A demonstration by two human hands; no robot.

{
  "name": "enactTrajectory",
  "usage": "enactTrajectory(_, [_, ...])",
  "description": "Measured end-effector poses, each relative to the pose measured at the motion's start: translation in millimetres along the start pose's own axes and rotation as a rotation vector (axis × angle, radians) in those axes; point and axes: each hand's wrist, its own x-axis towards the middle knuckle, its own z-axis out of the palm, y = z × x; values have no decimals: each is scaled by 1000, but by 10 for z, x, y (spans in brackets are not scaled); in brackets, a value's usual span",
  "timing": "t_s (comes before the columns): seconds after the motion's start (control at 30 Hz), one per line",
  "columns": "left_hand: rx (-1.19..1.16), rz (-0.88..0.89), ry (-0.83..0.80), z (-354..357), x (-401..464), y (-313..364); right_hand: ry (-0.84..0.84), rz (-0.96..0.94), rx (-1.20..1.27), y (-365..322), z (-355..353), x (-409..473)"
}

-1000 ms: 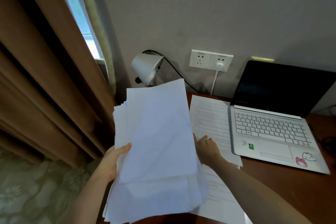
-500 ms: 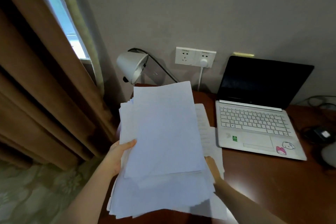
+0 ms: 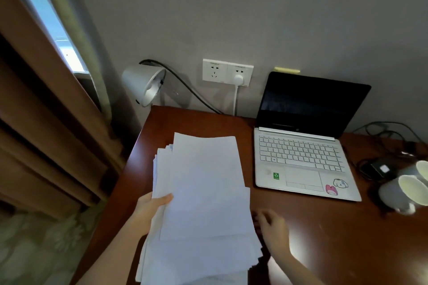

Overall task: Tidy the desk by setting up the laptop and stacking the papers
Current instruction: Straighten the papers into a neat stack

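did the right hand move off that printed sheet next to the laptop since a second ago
Yes. The right hand has drawn back toward the person, away from the laptop, and now sits beside the paper stack.

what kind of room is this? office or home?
Most likely a home desk, perhaps in a bedroom or study. A wooden desk stands against a wall by brown curtains and a window, with an open laptop bearing cartoon stickers, a small desk lamp and two white mugs.
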Motion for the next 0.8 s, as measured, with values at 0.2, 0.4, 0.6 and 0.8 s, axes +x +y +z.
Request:
enactTrajectory(0.2, [832, 205, 405, 191, -45, -96, 52, 72, -107, -345, 179, 180])
enactTrajectory(0.4, [683, 59, 415, 384, -65, -102, -44, 176, -37, -579, 450, 188])
enactTrajectory(0.6, [330, -144, 141, 217, 11, 38, -76, 365, 210, -589, 480, 244])
enactTrajectory(0.8, [338, -78, 32, 276, -15, 39, -384, 159, 365, -632, 434, 187])
